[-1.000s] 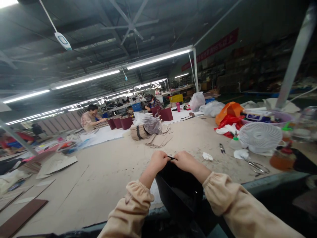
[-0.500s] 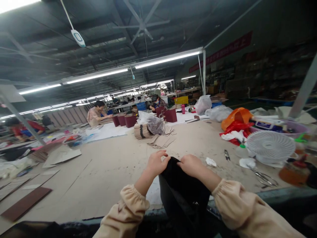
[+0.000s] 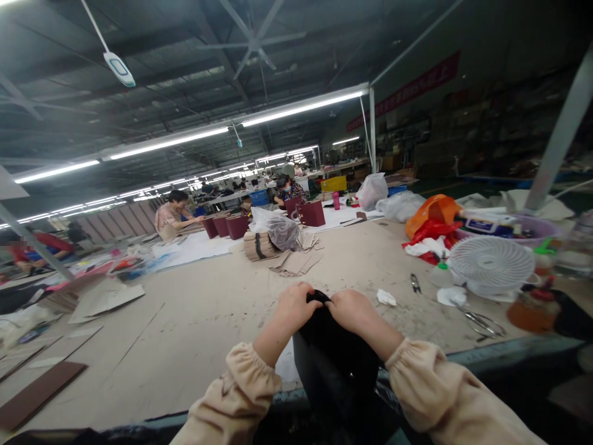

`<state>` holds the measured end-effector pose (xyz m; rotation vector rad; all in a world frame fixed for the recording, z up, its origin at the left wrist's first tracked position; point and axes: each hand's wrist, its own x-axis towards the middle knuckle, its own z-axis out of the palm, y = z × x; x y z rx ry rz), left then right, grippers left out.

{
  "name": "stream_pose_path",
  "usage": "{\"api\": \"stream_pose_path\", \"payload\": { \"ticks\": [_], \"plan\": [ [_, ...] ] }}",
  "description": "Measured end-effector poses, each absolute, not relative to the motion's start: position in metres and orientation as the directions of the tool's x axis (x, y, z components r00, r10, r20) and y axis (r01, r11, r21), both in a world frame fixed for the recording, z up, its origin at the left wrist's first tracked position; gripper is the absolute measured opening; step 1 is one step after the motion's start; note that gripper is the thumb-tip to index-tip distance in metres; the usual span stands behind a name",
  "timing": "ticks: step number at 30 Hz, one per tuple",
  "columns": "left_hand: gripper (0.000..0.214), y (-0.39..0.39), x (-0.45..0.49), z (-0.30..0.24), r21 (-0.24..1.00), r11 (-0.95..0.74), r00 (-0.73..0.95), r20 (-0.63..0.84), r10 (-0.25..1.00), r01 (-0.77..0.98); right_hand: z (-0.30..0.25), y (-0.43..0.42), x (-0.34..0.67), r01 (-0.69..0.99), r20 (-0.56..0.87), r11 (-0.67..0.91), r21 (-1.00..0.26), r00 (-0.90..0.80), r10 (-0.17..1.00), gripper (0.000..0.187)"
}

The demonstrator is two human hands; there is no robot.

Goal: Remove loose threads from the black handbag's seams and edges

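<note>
A black bag (image 3: 331, 361), dark and soft-looking, hangs at the table's front edge with its upper rim raised. My left hand (image 3: 298, 306) pinches that rim on its left side, thumb against fingers. Close beside it, my right hand (image 3: 354, 311) grips the rim on the right, its fingers mostly hidden behind the material. Only a short stretch of rim shows between the two hands. The lower part of the bag drops into shadow below the tabletop.
Right of my hands lie snips (image 3: 415, 283), scissors (image 3: 484, 322), crumpled white paper (image 3: 386, 297), a white fan (image 3: 492, 266) and a bottle of amber liquid (image 3: 532, 312). Brown pieces (image 3: 296, 262) and maroon bags (image 3: 238, 227) stand farther back. A maroon panel (image 3: 39, 395) lies left. People work beyond.
My hands have drawn slightly closer together along the bag's rim, and its opening looks narrower. The whole view has shifted a little, so the table's things sit farther left.
</note>
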<state>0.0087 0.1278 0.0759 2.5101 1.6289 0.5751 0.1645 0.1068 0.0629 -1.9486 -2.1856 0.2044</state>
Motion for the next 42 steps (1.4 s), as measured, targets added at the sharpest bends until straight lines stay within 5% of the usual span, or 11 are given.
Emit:
{"api": "stream_pose_path", "payload": {
  "ticks": [42],
  "plan": [
    [0.030,0.149,0.012,0.068,0.279,-0.294,0.256,0.165,0.952,0.914,0.062,0.109,0.158,0.991,0.024,0.116,-0.062,-0.115,0.993,0.046]
  ]
}}
